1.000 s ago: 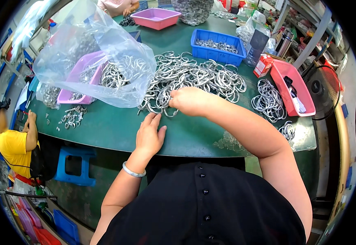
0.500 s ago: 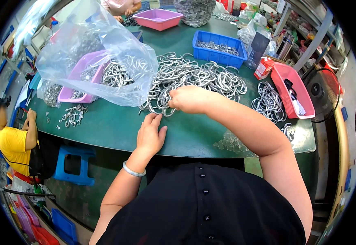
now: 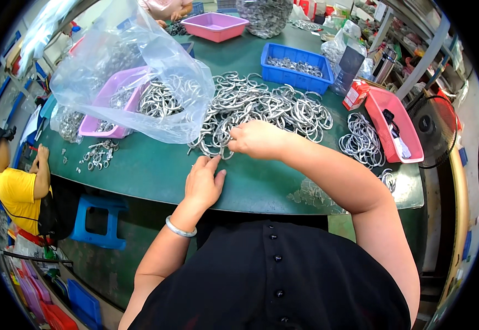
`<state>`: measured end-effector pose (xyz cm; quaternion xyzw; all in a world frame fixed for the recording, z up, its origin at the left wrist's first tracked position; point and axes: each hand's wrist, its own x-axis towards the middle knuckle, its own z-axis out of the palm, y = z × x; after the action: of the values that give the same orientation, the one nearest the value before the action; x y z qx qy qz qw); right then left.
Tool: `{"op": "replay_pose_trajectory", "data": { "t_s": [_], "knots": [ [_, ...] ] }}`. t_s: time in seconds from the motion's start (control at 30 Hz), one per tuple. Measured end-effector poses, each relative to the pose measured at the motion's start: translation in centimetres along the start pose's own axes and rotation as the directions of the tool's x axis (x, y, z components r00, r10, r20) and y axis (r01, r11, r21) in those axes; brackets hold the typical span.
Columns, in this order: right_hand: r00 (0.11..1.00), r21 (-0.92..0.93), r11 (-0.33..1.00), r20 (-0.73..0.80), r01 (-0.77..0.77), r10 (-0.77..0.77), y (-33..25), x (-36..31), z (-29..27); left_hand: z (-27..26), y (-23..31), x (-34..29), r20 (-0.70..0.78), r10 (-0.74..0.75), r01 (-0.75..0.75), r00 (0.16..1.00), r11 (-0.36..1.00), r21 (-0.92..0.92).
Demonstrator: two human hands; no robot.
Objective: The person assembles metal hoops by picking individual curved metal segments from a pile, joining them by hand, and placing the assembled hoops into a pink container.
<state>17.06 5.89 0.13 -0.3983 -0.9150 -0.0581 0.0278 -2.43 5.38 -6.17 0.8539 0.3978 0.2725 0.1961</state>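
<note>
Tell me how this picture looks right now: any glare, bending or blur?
Head view: the rim falls off to black, and the near edge of the green table bows; light glints off the curved metal pieces and clear plastic bag; the table's near right corner shines pale; the left hand and right hand show no obvious motion blur.

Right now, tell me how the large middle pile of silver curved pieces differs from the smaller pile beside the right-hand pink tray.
Size: the large pile spreads wide; the small pile is compact.
Place: the large pile lies in front of the blue tray, the small pile beside the pink tray.
Hands: the right hand is at the large pile; none touches the small pile.
Both lie on the green table.
</note>
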Motion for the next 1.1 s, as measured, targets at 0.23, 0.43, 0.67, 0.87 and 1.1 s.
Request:
{"op": "replay_pose_trajectory", "data": {
  "t_s": [0.23,0.43,0.67,0.87,1.1],
  "knots": [
    [0.999,0.046,0.998,-0.004,-0.034,0.035,0.6,-1.3,0.5,0.3,-0.1,0.0,-0.002,0.005,-0.005,1.0,1.0,0.026],
    [0.989,0.026,0.997,-0.127,-0.079,0.081,-0.3,-1.2,2.0,0.4,-0.2,0.1,-0.023,0.018,-0.016,1.0,0.998,0.052],
    [0.988,0.171,0.977,-0.065,-0.129,0.142,0.1,-2.2,1.5,0.5,-0.6,0.0,-0.058,0.031,-0.029,0.998,0.999,0.035],
    [0.973,0.216,0.952,-0.035,-0.215,0.228,0.0,-3.1,1.4,0.6,-0.6,-0.2,-0.049,0.022,-0.022,0.999,1.0,-0.012],
    [0.974,0.078,0.974,-0.062,-0.211,0.216,-0.6,-2.8,1.5,0.6,-0.7,-0.2,-0.052,0.031,-0.032,0.998,0.999,-0.017]
  ]
}}
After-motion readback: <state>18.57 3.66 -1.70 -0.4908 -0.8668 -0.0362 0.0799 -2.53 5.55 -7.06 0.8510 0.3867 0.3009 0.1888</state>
